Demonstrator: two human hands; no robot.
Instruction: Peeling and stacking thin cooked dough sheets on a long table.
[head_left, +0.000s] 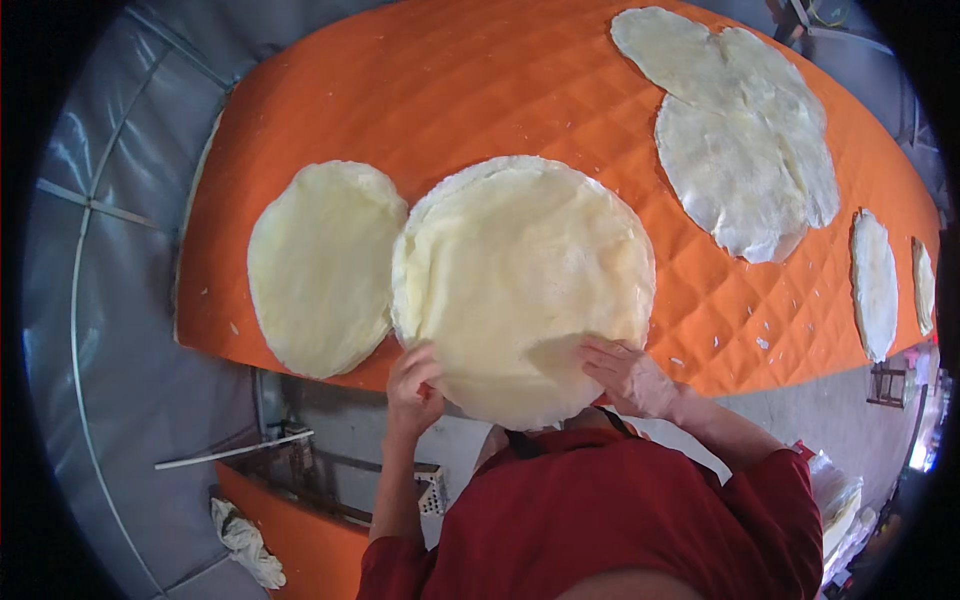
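In front of me lies a large round stack of thin, pale dough sheets or flatbreads (525, 277), with layered rims showing along its top and left sides. Its near edge hangs past the table's front. My left hand (416, 386) pinches the stack's near-left rim, thumb and fingers bent together. At the near-right rim, the fingers of my right hand (626, 375) lie flat on the top sheet; its thumb is hidden. Touching the stack on the left is another pale round pile (326, 270).
The table has a quilted orange cover (480, 90) with white crumbs. Overlapping dough sheets (750, 135) lie at the back right, with smaller pale piles (875, 285) at the right edge. A grey tarpaulin wall (112, 300) stands left. Below are a crumpled cloth (247, 544) and a white rod (232, 450).
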